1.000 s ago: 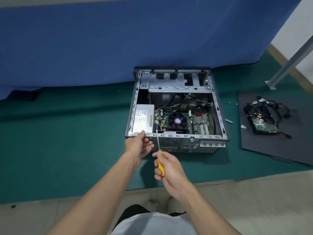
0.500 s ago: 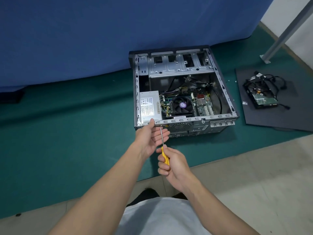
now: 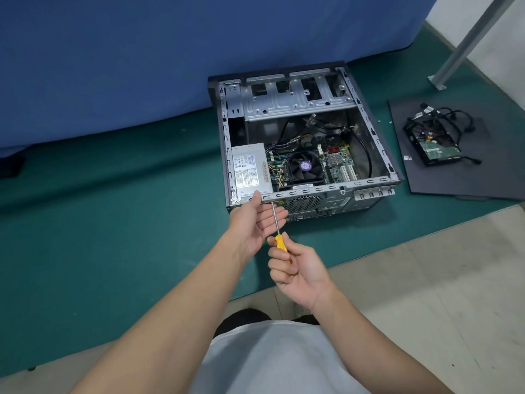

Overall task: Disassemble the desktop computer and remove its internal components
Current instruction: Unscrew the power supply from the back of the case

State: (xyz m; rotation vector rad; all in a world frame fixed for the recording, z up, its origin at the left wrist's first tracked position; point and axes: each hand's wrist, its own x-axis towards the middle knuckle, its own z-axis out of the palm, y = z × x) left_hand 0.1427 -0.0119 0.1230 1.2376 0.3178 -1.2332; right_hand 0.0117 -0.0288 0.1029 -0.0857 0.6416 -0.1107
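Left hand (image 3: 255, 220) open, thumb on the rim of the computer case (image 3: 369, 182); right hand (image 3: 298, 268) curled round my yellow-handled screwdriver (image 3: 279, 241).
Its tip meets the case's rear panel below the power supply (image 3: 250, 172); the case sits on the green mat (image 3: 113, 223).

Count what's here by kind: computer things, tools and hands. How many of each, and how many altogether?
computer case: 1
hard drive: 1
black panel: 1
screwdriver: 1
hands: 2, the left hand and the right hand
Total: 6
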